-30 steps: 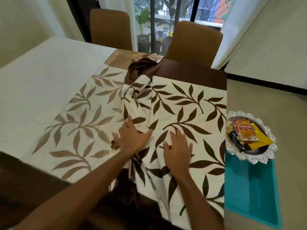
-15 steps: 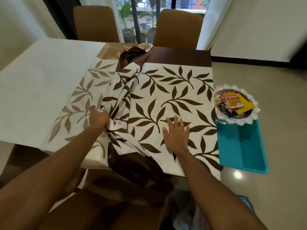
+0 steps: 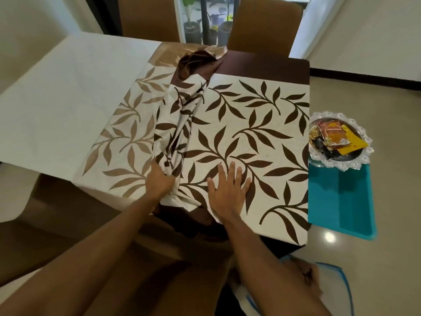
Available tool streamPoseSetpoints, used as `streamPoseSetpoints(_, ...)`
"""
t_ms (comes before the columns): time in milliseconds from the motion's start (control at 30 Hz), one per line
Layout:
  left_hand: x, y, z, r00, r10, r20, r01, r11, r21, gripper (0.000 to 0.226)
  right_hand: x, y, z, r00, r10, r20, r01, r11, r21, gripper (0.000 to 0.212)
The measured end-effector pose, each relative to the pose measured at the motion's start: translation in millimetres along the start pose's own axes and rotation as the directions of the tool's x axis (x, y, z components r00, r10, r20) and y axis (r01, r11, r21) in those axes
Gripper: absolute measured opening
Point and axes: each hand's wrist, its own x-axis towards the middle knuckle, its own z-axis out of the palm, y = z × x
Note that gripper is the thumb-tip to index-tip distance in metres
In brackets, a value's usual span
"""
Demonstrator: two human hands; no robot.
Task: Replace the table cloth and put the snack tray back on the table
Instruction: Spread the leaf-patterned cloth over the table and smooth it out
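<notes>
Dining table (image 3: 57,92), table cloth (image 3: 239,124) bunched midway, snack tray (image 3: 323,159) alongside, chairs (image 3: 266,26) behind

Desk (image 3: 305,65), top view: a leaf-patterned table cloth (image 3: 250,133) lies on it, gathered into one bunched ridge (image 3: 180,124) running from near edge to far edge. Right of the ridge the cloth lies flat with dark brown leaves; left of the ridge it shows paler leaves and overlaps a plain white cover (image 3: 63,94). At the ridge's far end, a crumpled brown satin border (image 3: 196,62)
</notes>
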Motion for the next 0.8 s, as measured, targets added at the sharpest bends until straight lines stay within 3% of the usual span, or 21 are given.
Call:
streamPoseSetpoints(33, 6.2, -3.3, -12.6, 0.999, -0.02, 0.026, 0.022, 0.998, -0.062, 0.058, -1.3, -0.5, 0.7, 1.0, 0.0, 0.0, 0.0, 1.0, -0.001, 0.067)
streamPoseSetpoints(133, 23.8, -8.0, -58.7, 0.947, -0.224, 0.231, 0.276, 0.934, -0.226, 0.014, -2.0, 0.4, 1.5, 1.0, -0.002, -0.001, 0.002, 1.0, -0.019, 0.067)
streamPoseSetpoints(233, 50.3, -22.2, -104.0, 0.934, -0.27, 0.233, 0.325, 0.913, -0.246, 0.014, -2.2, 0.5, 2.5, 0.999, 0.021, -0.028, -0.022, 0.999, -0.029, 0.067)
streamPoseSetpoints(267, 57.1, -29.1, -115.0, 0.942, -0.263, 0.207, 0.304, 0.932, -0.199, 0.013, -4.1, -0.3, 2.8, 0.999, 0.028, -0.035, -0.03, 0.999, -0.034, 0.066)
streamPoseSetpoints(333, 72.2, -37.7, -132.9, 0.96, -0.193, 0.203, 0.214, 0.973, -0.085, 0.049, -2.7, -1.0, 4.0, 0.997, 0.066, -0.045, -0.068, 0.996, -0.052, 0.066)
streamPoseSetpoints(400, 84.5, -46.2, -144.9, 0.957, -0.078, 0.279, 0.036, 0.988, 0.152, 0.068, -0.7, -16.4, 4.4, 0.99, 0.132, -0.057, -0.136, 0.988, -0.074, 0.064)
streamPoseSetpoints(467, 87.6, -52.3, -135.5, 0.94, -0.066, 0.334, -0.085, 0.905, 0.417, 0.086, 4.5, -36.7, 1.0, 0.976, 0.199, -0.086, -0.203, 0.978, -0.039, 0.06)
streamPoseSetpoints(533, 91.1, -61.6, -132.8, 0.919, 0.003, 0.395, -0.224, 0.828, 0.515, 0.072, 4.9, -90.9, 8.7, 0.984, 0.118, -0.132, -0.119, 0.993, 0.002, 0.054)
streamPoseSetpoints(600, 88.0, -65.0, -124.7, 0.88, 0.073, 0.469, -0.271, 0.888, 0.371, 0.041, 5.7, -141.0, 24.2, 0.993, 0.004, -0.117, 0.001, 0.999, 0.045, 0.048)
streamPoseSetpoints(667, 96.2, -69.9, -132.3, 0.837, -0.028, 0.546, 0.039, 0.999, -0.009, 0.023, 3.7, -189.6, 45.4, 0.998, 0.045, -0.044, -0.039, 0.991, 0.127, 0.047)
streamPoseSetpoints(733, 95.2, -74.7, -131.3, 0.749, -0.123, 0.651, 0.379, 0.886, -0.269, 0.027, -0.8, -192.2, 57.3, 0.995, 0.097, 0.003, -0.097, 0.992, 0.082, 0.05)
streamPoseSetpoints(800, 104.4, -83.6, -146.7, 0.735, -0.127, 0.666, 0.437, 0.84, -0.321, 0.036, -5.0, -188.7, 60.9, 0.996, 0.082, 0.024, -0.082, 0.997, -0.013, 0.053)
